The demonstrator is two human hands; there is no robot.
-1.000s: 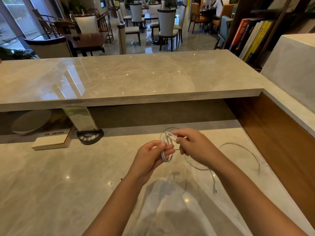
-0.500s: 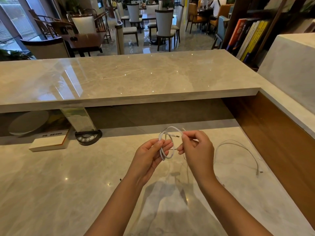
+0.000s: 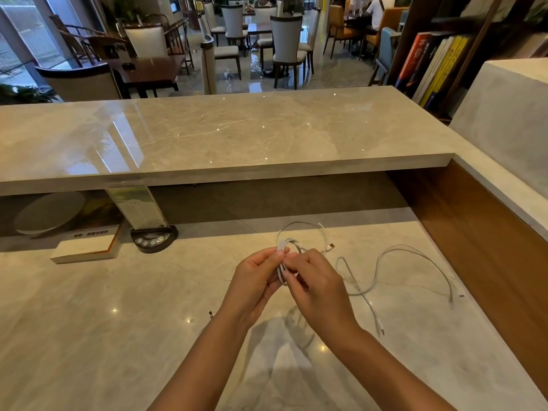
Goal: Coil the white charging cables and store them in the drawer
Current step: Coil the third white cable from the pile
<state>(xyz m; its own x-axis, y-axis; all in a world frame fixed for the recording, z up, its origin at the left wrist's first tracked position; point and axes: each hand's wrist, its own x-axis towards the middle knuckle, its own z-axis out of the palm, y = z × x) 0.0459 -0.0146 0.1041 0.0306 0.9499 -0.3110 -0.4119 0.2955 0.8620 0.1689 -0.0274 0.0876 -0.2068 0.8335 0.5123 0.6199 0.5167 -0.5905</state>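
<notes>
White charging cable, coiled part [image 3: 287, 244]: a small bundle of thin white loops held above the pale marble lower counter [image 3: 89, 321], between the two hands, with its top arcs standing up past the fingertips.
Free end: one wider loop rises behind the bundle and ends in a small metal-tipped plug [image 3: 331, 247] hanging just right of the hands.
Left hand [image 3: 255, 283]: fingers curled round the left side of the bundle, thumb and fingertips pinching the loops together; forearm comes in from the lower left, palm turned toward the right.
Right hand [image 3: 318, 287]: fingers bent onto the right side of the same bundle, gripping it; back of the hand faces up, forearm comes in from the lower right.
Second white cable [image 3: 415, 253]: lies loose and uncoiled on the counter right of the hands, near the brown wooden side panel [image 3: 489, 247], touched by neither hand.
Raised marble ledge [image 3: 207, 134]: runs across behind the work area.
Black round button device [image 3: 152, 239]: sits under the ledge, left of the hands, beside a white boxed pad [image 3: 86, 250].
</notes>
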